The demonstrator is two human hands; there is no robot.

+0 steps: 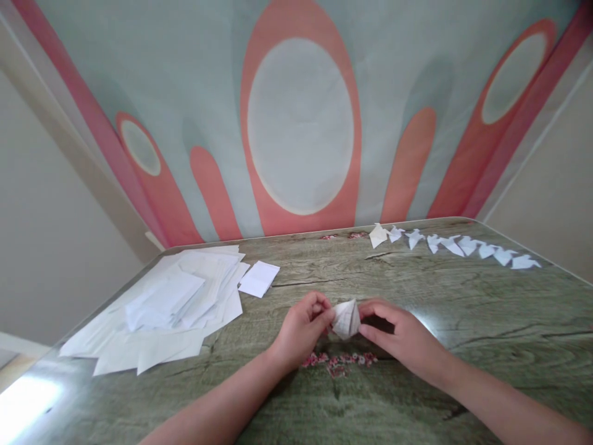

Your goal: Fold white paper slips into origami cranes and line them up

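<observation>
Our left hand point(303, 321) pinches the folded paper piece point(345, 319) at its 9 o'clock corner; our right hand point(403, 337) has thumb and fingertips at 3 o'clock, can't tell if pinching. Piece sits at 12 o'clock from the floral print point(343, 359). Probably light, crease-stiff, crushable: best we hold layered edges.

Left side: paper pile point(164, 296) blocks passage.
Back right: folded-paper row point(467, 246) obstructs.
Middle: open tabletop point(315, 266) beyond the held paper point(345, 319).

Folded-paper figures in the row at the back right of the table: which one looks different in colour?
The cream, angular folded-paper figure at the row's left end; the other folded-paper figures look bluish white.
</observation>
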